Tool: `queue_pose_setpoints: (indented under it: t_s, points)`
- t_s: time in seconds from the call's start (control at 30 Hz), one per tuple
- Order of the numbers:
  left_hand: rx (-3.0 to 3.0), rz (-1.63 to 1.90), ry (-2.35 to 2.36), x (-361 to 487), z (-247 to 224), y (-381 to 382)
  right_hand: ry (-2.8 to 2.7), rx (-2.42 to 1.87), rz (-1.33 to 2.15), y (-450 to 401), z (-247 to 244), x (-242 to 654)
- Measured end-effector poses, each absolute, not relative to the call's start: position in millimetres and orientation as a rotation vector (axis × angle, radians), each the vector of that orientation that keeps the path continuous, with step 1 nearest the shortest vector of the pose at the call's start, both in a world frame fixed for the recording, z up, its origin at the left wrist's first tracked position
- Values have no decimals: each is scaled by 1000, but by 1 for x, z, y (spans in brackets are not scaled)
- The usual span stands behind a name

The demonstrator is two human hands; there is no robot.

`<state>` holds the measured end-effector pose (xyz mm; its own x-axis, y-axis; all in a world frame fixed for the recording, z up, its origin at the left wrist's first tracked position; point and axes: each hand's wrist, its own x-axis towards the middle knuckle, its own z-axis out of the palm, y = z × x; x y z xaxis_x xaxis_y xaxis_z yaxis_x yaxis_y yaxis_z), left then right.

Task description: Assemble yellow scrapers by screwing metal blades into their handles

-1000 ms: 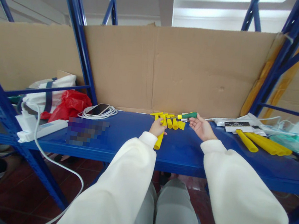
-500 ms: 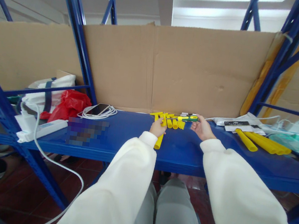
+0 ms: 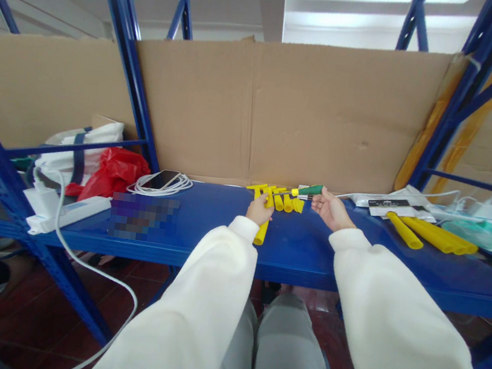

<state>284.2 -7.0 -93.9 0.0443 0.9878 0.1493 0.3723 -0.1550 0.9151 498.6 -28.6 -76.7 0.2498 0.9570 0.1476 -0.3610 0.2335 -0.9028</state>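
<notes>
My left hand (image 3: 261,209) is closed around a yellow T-shaped handle (image 3: 260,233), whose lower end sticks out below the fingers. In my right hand (image 3: 330,210) is the butt end of a screwdriver (image 3: 308,190) with a green and yellow grip, held at the fingertips with the other fingers loosely curled. The screwdriver lies nearly level, and its shaft points left toward the top of the yellow handle by my left hand. Whether the tip touches it is too small to tell. Just right of my left hand, several similar yellow pieces (image 3: 288,203) lie in a row on the blue shelf (image 3: 217,223).
More yellow handles (image 3: 438,235) lie at right beside white packets (image 3: 389,205). Leftward are a phone (image 3: 162,179) with a coiled white cable (image 3: 184,184), a red bag (image 3: 121,167) and a power strip (image 3: 81,211). A cardboard panel (image 3: 329,117) stands behind, between blue posts.
The screwdriver's handle end has tipped up and shifted slightly left, and its grip shows a different side. My right fingers have moved with it. My left hand stays nearly in place.
</notes>
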Motion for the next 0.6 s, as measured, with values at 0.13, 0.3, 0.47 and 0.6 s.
queue_pose_setpoints:
  t_s: [0.13, 0.3, 0.47, 0.6]
  points:
    - [1617, 1099, 1396, 284, -94, -7, -810, -902, 1070, -24, -79, 503]
    - [1637, 1088, 1392, 285, -93, -8, -788, -920, 1079, -24, -78, 503]
    - [1665, 1074, 1392, 284, -92, -9, -785, -930, 1084, -27, -77, 500]
    - [1655, 1083, 1394, 284, -93, -8, -805, -895, 1090, -31, -74, 498]
